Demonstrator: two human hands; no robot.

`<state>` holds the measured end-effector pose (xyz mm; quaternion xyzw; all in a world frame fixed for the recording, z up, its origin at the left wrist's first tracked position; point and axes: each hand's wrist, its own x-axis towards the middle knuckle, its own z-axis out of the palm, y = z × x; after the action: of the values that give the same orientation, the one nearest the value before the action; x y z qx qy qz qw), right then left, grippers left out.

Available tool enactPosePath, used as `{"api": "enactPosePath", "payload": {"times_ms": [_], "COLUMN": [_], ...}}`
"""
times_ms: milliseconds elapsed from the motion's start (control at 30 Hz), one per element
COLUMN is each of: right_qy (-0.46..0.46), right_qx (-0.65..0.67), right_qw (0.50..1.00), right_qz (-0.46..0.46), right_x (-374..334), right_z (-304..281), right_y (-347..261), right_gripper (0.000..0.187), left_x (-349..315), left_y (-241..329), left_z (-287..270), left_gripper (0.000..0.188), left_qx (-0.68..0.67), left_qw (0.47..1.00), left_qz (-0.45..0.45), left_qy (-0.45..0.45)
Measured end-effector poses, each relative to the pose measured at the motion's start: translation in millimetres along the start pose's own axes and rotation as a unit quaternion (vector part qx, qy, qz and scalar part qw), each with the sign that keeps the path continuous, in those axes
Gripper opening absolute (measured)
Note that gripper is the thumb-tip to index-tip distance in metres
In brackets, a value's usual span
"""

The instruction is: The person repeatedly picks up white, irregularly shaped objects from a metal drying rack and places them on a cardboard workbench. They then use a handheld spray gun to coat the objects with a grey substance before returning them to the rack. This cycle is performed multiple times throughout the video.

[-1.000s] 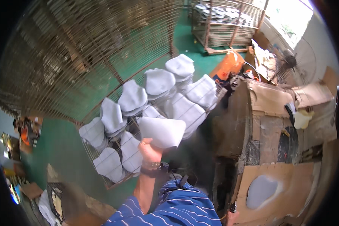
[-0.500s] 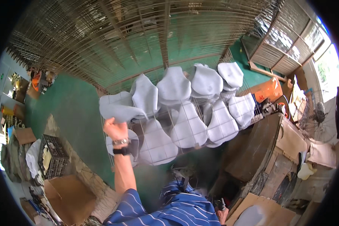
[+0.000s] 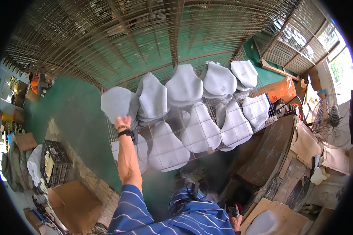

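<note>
Green floor (image 3: 72, 105) shows around the wire rack (image 3: 210, 149), where the left hand (image 3: 123, 122) has its fingers at the lower edge of a pale grey piece (image 3: 115, 102) at the rack's left end, though I can't tell whether they pinch it or merely rest there. Beyond it, other pale pieces (image 3: 184, 84) lie in two rows that look well filled to me. Farther out, the right hand (image 3: 236, 222) seems wrapped round a dark tool (image 3: 234, 211), near cardboard (image 3: 288, 220) bearing a grey patch (image 3: 262, 223), possibly one piece left off the rack.
</note>
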<state>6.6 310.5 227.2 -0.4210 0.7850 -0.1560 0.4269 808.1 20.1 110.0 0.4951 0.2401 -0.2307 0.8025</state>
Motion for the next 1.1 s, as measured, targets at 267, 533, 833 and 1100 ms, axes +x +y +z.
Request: {"api": "enactPosePath", "payload": {"times_ms": [267, 533, 833, 1100], "right_qy": [0.007, 0.048, 0.041, 0.036], "right_qx": [-0.046, 0.055, 0.038, 0.037], "right_qw": [0.997, 0.992, 0.99, 0.989], "right_qz": [0.06, 0.103, 0.128, 0.141], "right_x": [-7, -30, -6, 3], "right_z": [-7, 8, 20, 31], "right_y": [96, 71, 50, 30], "right_gripper": [0.007, 0.026, 0.032, 0.038], "left_x": [-14, -57, -19, -38], "left_y": [-61, -33, -35, -49], "left_z": [-2, -1, -25, -19], "left_gripper": [0.086, 0.081, 0.06, 0.078], "left_qx": [0.367, 0.693, 0.775, 0.544], "left_qw": [0.919, 0.513, 0.53, 0.733], "left_qz": [0.062, 0.495, 0.344, 0.408], "left_qy": [0.127, 0.11, 0.029, 0.027]}}
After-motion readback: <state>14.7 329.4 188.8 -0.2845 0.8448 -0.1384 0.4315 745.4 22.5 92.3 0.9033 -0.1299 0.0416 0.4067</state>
